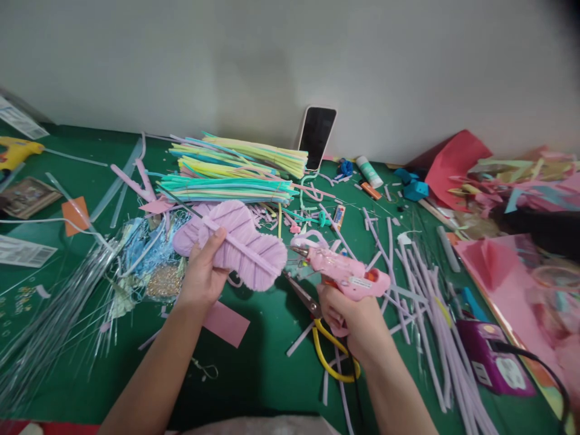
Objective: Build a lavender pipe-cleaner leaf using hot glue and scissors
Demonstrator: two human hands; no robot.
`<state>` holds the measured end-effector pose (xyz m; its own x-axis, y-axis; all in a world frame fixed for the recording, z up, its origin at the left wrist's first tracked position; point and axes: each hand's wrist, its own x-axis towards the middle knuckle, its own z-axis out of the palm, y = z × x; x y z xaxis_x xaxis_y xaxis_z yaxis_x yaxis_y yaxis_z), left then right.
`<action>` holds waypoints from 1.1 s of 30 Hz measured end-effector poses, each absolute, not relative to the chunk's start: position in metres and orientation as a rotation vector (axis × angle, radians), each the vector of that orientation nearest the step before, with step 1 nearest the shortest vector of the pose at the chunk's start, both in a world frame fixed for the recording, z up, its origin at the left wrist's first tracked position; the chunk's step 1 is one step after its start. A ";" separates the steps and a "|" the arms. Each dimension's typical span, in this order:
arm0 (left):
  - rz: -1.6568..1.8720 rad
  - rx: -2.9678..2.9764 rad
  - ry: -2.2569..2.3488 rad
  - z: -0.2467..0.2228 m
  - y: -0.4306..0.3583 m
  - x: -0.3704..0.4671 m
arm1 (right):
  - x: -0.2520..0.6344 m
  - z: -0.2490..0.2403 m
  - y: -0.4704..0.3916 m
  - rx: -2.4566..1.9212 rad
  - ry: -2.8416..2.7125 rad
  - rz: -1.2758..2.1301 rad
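My left hand [206, 269] is closed, with the thumb pressing on a lilac pipe-cleaner leaf shape [247, 248] that has a raised rib along its middle. A thin dark stem runs out of the leaf toward the upper left. In my right hand [348, 317] is a pink hot glue gun [344, 270], its fingers wrapped around the handle. The gun's metal nozzle points left, just apart from the leaf's right edge. Yellow-handled scissors [335, 368] lie below the gun, their blades partly behind my right hand.
Bundles of yellow and teal pipe cleaners [231, 187] lie at the back, beside a phone [318, 133] leaning on the wall. Lilac pipe cleaners [437, 338] and a purple device [496, 356] are right. Bare wires [54, 326] and a yellow glue gun [16, 154] lie left.
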<state>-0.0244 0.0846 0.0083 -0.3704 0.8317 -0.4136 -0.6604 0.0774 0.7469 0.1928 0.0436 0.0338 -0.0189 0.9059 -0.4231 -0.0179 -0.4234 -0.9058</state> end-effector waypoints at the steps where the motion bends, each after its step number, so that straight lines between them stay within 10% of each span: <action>1: 1.582 0.237 1.129 0.010 0.083 -0.025 | 0.197 0.039 0.046 -1.469 -0.897 1.638; 33: 1.364 0.397 1.224 0.024 0.069 -0.020 | 0.209 0.039 0.067 -1.467 -1.337 1.397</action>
